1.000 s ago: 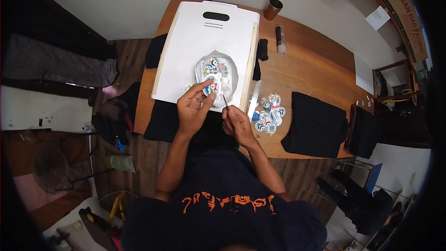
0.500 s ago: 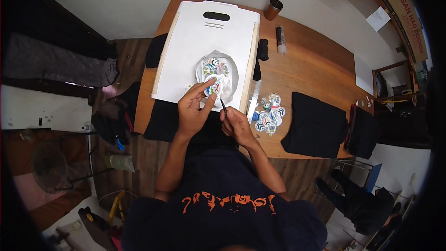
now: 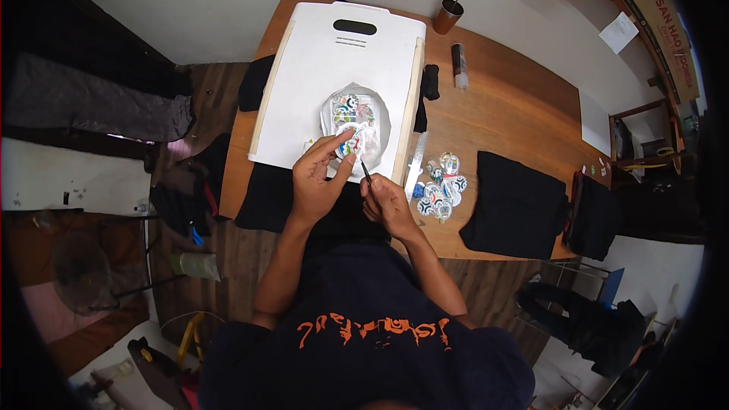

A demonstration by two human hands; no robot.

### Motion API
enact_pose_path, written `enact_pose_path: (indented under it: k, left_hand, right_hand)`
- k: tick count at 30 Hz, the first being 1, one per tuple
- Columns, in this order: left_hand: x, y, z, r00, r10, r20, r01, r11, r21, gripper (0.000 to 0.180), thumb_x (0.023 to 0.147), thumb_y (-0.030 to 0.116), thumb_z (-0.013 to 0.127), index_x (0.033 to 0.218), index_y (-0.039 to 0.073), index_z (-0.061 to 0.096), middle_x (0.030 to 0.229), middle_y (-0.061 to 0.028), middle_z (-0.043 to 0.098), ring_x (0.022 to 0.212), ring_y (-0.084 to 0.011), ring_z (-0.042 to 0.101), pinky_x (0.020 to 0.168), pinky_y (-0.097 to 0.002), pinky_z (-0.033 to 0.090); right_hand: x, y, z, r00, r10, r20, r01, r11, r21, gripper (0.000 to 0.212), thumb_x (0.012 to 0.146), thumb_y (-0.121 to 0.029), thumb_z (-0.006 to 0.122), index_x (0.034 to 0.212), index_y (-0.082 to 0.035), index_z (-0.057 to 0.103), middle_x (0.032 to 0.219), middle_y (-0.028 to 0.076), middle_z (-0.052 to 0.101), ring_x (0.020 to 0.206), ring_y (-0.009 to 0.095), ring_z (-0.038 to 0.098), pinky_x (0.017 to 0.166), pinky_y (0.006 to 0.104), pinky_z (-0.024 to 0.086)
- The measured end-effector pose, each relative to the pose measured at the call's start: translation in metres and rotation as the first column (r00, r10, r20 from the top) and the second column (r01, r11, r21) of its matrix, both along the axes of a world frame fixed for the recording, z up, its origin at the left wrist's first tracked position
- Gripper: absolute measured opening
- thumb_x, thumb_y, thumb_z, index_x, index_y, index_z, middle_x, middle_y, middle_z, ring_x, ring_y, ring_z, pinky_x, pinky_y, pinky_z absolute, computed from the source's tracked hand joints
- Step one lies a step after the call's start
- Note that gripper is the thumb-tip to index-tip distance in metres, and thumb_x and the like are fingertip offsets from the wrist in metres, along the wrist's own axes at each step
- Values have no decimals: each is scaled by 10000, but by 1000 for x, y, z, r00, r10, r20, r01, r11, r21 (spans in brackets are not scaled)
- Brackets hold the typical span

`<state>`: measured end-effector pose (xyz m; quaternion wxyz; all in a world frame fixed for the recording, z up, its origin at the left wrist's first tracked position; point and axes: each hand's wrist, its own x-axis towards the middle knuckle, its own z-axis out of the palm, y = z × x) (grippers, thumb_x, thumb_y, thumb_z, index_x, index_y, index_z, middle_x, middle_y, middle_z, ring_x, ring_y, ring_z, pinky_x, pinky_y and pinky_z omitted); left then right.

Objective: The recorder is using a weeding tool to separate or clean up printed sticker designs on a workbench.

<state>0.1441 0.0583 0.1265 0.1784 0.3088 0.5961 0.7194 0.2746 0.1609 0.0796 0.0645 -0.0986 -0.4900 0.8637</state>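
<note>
Between the thumb and fingers of my left hand [image 3: 317,175] is a round white patch-like piece [image 3: 351,142] with a coloured print. My right hand [image 3: 388,202] pinches a slim dark pointed tool [image 3: 366,171], its tip at the lower edge of the round piece. Whether it is a blade or tweezers cannot be made out. Just beyond my hands, several similar printed pieces [image 3: 345,104] lie in a round, plastic-lined opening in a white board [image 3: 304,83]. Right of that board, a loose heap of printed round pieces [image 3: 440,188] rests on the wooden table [image 3: 501,106].
A metal ruler [image 3: 415,165] lies along the board's right side. Folded black cloth [image 3: 514,205] sits on the table's right part. Farther back are a copper-coloured cup [image 3: 448,17] and a clear cylinder [image 3: 459,66]. At the lower right, another person's dark-clothed legs [image 3: 573,319] show.
My hands stay nearly in place, with the round piece and tool shifting only slightly. The other person's legs at the lower right have changed position.
</note>
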Motion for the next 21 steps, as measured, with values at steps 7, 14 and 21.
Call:
enact_pose_path:
  k: [7,14,21]
  left_hand:
    - [1,0,0,1000,6,-2,-6,1000,9,411,878,-144,599,1283,-109,541,1177,-160,599,1088,-158,592,948,-254,488]
    - [0,-1,0,1000,6,3,-6,1000,9,412,881,-143,595,1287,-110,537,1181,-158,600,1090,-156,592,951,-252,487]
    - [0,-1,0,1000,12,12,-12,1000,6,417,885,-141,590,1297,-108,529,1184,-154,597,1096,-154,589,953,-252,484]
  right_hand:
    - [1,-2,-2,1000,-10,4,10,1000,-13,365,1064,-363,377,949,-37,493,560,-49,319,445,47,248,434,225,219]
    - [0,-4,0,1000,-25,7,25,1000,-6,368,1064,-365,376,946,-37,492,561,-48,320,447,48,247,439,225,225]
    - [-1,-5,-4,1000,-25,8,25,1000,-13,372,1063,-370,374,942,-39,492,557,-49,317,445,49,247,434,224,219]
